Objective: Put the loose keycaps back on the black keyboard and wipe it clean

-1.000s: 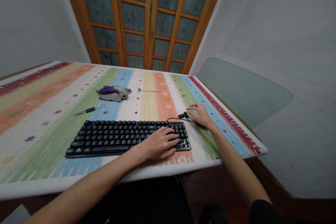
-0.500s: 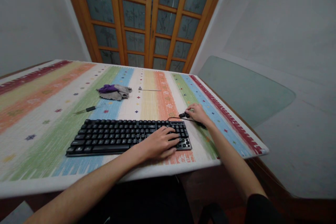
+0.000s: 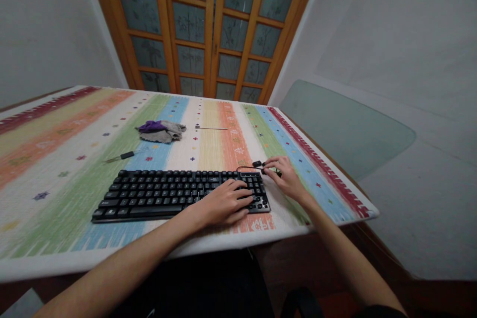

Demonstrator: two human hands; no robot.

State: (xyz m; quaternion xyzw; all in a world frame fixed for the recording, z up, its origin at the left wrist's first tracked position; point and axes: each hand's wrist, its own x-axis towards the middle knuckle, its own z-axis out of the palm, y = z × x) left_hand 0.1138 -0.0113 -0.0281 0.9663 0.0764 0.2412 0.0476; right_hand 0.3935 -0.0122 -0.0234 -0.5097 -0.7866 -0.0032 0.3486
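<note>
We steady the keyboard (image 3: 149,196) along the table's (image 3: 44,263) near edge.
Our left hand (image 3: 228,201) rests on its right end, fingers spread; even pressure should stop sliding. Our right hand (image 3: 286,176) is beside the loose keys (image 3: 257,163); whether its fingers grip one, we cannot tell. A light, square pinch suits.

the left hand (image 3: 228,202) hides part of the keyboard (image 3: 156,195) beneath it.
</note>
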